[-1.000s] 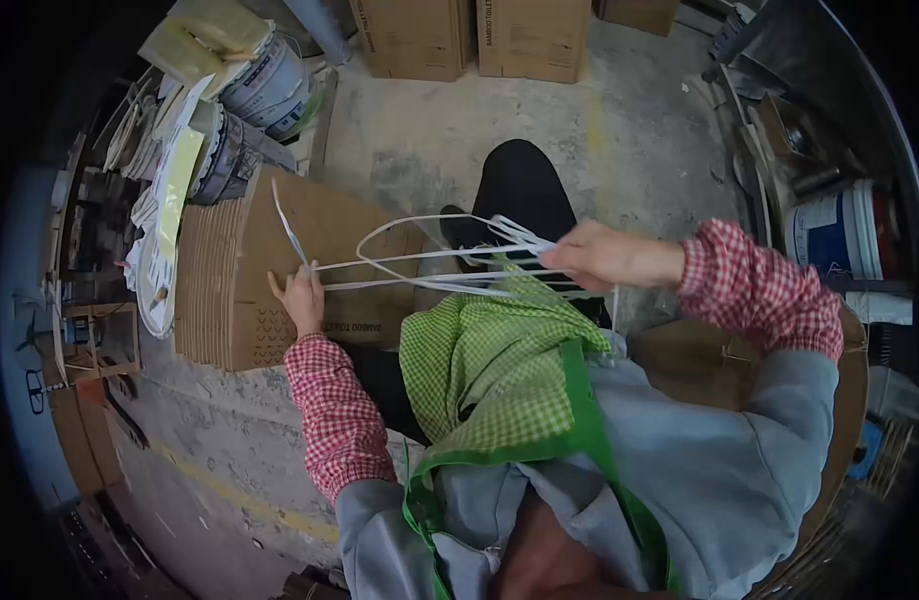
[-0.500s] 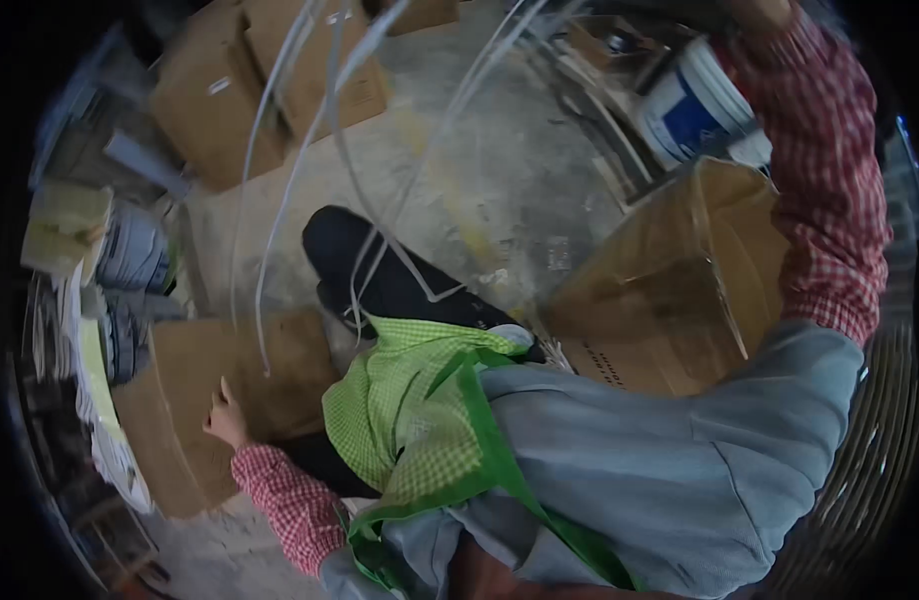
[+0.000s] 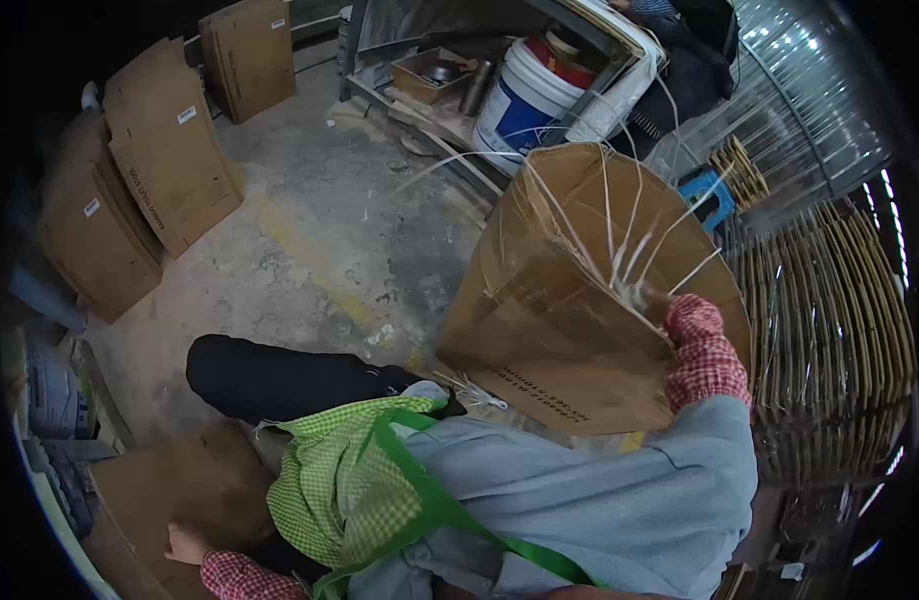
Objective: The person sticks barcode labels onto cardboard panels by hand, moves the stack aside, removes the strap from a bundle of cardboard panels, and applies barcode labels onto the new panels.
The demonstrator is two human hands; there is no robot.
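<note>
My right hand (image 3: 652, 302) is at the mouth of a large cardboard box (image 3: 565, 350) on my right. It is closed round a bunch of thin white plastic straps (image 3: 620, 262), whose loose ends fan up and out over the box; motion blurs the fingers. Low on the left, my left hand (image 3: 187, 543) rests on a brown cardboard piece (image 3: 185, 490) beside my leg, fingers partly extended and nothing seen in them. Another small bundle of white strands (image 3: 477, 392) lies by the box's near left corner.
Flat cardboard cartons (image 3: 170, 150) lean upright at the far left. A shelf with a white and blue bucket (image 3: 525, 105) stands behind the box. Stacked cardboard sheets (image 3: 830, 340) line the right side, near a blue plastic stool (image 3: 708, 198). My dark-clothed leg (image 3: 280, 375) extends leftward.
My right hand has come down from high up at the right to the big box, bringing the straps along. My view has turned rightward. My left hand stays on the cardboard.
</note>
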